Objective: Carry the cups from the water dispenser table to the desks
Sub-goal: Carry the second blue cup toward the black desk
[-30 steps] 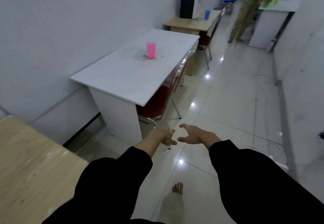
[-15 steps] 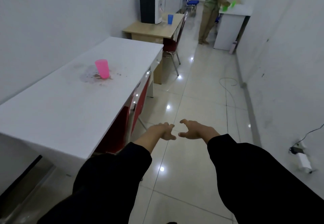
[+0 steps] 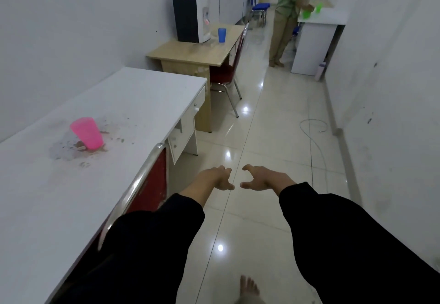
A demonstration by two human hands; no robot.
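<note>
A blue cup [image 3: 222, 35] stands on the wooden table [image 3: 190, 55] beside the white and black water dispenser [image 3: 191, 14], far ahead on the left. A pink cup [image 3: 87, 133] stands on the white desk [image 3: 133, 103] at my left, on a stained patch. Two green cups [image 3: 312, 11] sit on a white desk [image 3: 331, 15] at the far right. My left hand [image 3: 220, 178] and my right hand [image 3: 260, 177] hang out over the floor, both empty with fingers loosely curled, far from any cup.
A person in green [image 3: 287, 15] stands at the far white desk. A red chair [image 3: 228, 70] is tucked at the wooden table, another red chair [image 3: 147, 184] at the near desk. A cable [image 3: 310, 127] loops on the tiled floor by the right wall. Blue chairs [image 3: 258, 6] stand farther back.
I have walked forward along the aisle: the pink cup's desk slid to my left and the dispenser table came closer. Both hands stayed empty in front of me.
</note>
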